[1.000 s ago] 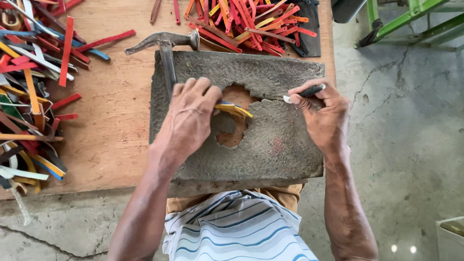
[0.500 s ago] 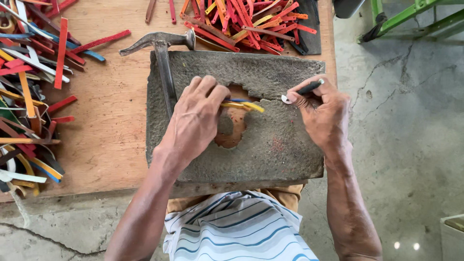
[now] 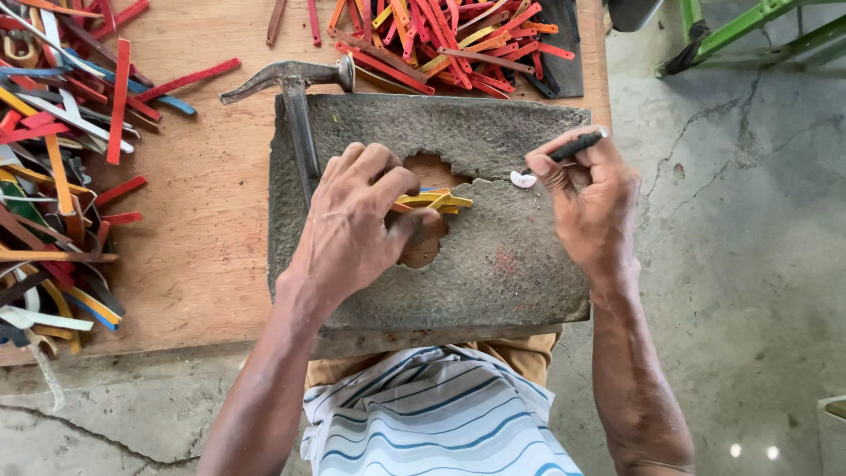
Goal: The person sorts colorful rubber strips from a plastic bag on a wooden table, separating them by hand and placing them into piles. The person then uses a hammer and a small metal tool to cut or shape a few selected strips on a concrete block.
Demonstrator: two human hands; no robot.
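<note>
Two hands: both at work on a grey stone slab (image 3: pixel 493 264) lying at the near right corner of the wooden bench (image 3: pixel 211 229).
Left hand (image 3: pixel 352 229): palm down over the slab's middle, grip closed on a small bundle of yellow, orange and blue strips (image 3: pixel 436 201), thumb and fingertips pinching it.
Strip bundle: held across the worn hole (image 3: pixel 423 251) in the slab, tips pointing toward the slab's right half.
Right hand (image 3: pixel 590 207): near the slab's far right corner, grip closed around a thin dark tool (image 3: pixel 573 145), tilted, upper end poking out past the knuckles.
Tool tip: hidden behind the fingers; possibly touching the small white piece (image 3: pixel 523 180) on the slab just beside the forefinger.
Hammer (image 3: pixel 295 97): head off the slab's far left corner, handle running along the slab's left edge and under the left hand.
Loose strips, left edge of bench: red, yellow, blue and white heap (image 3: pixel 53 167).
Loose strips, far edge of bench: red and orange heap (image 3: pixel 441 40).
Below the bench: concrete floor (image 3: pixel 731 264), striped shirt (image 3: pixel 432 414).
</note>
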